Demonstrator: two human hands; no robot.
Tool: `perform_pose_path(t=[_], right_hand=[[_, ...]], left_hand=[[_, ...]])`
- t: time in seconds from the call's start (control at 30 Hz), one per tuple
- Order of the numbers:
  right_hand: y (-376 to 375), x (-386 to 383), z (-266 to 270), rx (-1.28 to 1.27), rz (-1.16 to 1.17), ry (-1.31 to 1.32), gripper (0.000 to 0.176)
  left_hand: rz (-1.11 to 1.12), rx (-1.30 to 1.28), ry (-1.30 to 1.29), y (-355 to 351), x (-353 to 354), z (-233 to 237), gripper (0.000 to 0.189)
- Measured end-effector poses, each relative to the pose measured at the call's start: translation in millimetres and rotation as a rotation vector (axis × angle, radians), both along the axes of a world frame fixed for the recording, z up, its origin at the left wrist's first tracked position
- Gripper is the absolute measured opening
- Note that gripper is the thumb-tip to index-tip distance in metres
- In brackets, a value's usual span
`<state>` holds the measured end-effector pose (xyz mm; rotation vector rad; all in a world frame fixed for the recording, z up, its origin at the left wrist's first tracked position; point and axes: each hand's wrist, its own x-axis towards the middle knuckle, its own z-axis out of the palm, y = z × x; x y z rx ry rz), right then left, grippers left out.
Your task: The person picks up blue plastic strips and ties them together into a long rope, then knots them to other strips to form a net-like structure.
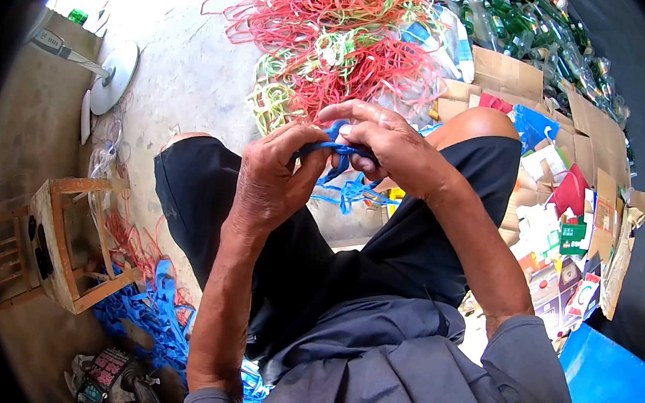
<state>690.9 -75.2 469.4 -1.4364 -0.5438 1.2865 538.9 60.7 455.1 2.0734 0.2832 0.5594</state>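
Observation:
Between my two hands, above my lap, is a blue strip (335, 147) that looks like flat plastic strapping, looped and crossed on itself. My left hand (275, 170) pinches one side of it between thumb and fingers. On the other side, my right hand (397, 148) grips it with thumb and bent fingers, the index finger raised over the loop. Loose ends of blue strapping (350, 194) hang below the hands, between my knees. The exact crossing of the strip is partly hidden by my fingers.
A tangled heap of red and green strapping (330, 39) lies ahead on the floor. Glass bottles (540, 36) and flattened cardboard (601, 135) are piled at right. To the left stand a wooden stool (85, 245), a blue strapping pile (156, 317) and a fan base (114, 78).

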Motion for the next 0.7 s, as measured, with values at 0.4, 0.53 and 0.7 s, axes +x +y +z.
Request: perform_pose_path(t=[0.4,0.53,0.7], right_hand=[[-15.4,-5.3,-28.7,0.251,-0.035,-0.157,0.037],[-16.2,-14.2,-28.2,0.24,-0.116,-0.316,0.028],[-24.3,-26.1,-24.2,0.244,-0.254,-1.078,0.026]], left_hand=[[-0.027,-0.636,0.215,6.2,-9.9,2.1,0.012],[-0.016,-0.801,0.233,7.3,-10.9,5.3,0.012],[0.007,-0.891,0.291,10.4,-12.1,0.1,0.016]])
